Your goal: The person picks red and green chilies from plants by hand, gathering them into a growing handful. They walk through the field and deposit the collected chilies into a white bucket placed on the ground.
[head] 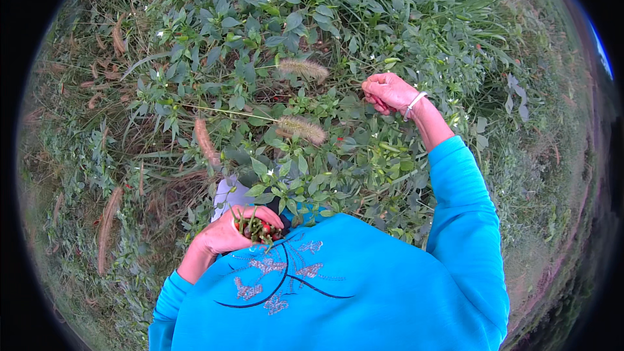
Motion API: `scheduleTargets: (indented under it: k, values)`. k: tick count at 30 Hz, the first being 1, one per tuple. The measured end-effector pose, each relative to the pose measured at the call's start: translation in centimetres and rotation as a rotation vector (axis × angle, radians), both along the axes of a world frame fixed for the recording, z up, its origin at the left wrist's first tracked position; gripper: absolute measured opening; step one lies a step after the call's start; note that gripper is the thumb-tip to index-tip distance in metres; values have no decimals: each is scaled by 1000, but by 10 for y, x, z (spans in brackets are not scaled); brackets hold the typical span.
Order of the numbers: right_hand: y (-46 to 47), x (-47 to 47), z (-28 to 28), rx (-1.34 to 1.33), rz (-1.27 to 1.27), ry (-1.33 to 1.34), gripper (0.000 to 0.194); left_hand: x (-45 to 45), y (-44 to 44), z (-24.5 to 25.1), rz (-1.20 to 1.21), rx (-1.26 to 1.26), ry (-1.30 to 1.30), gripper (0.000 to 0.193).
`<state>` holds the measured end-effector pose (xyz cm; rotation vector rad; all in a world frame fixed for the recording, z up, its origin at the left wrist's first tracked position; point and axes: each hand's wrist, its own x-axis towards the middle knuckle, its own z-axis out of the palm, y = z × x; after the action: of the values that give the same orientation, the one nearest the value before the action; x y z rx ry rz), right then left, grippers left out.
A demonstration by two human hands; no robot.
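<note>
My left hand (220,235) is close to my chest, its fingers curled around a bunch of red and dark chili peppers (258,228) with green stems. Out ahead and to the right, my right hand (391,91) reaches over the pepper plants (336,117). Its thumb and forefinger are pinched together, and red peppers (379,104) show under its curled fingers. Whether the fingertips also pinch a stem is too small to tell. Green peppers (389,147) and small white flowers show among the leaves nearby.
Two bristly foxtail seed heads (302,129) lean across the plants in front of me. Browner seed heads (108,229) and dry grass stand at the left. Tall grass (468,19) grows at the far right. Leafy stems touch the front of my blue top (341,292).
</note>
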<state>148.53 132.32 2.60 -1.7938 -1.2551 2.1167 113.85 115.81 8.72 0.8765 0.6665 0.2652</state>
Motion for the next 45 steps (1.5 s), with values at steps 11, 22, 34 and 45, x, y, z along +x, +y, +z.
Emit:
scheduleTargets:
  k: [11,22,34,45]
  values:
    - [-91,51,-7,35,-632,73,13,1,-1,-2,-32,-21,-13,36]
    - [-133,67,-28,-101,-786,-120,13,9,8,9,-105,7,70,32]
    - [-66,57,9,-8,-925,506,26,5,5,6,-102,34,51,32]
    - [-9,60,-84,266,230,-956,23,3,1,3,-28,-45,29,34]
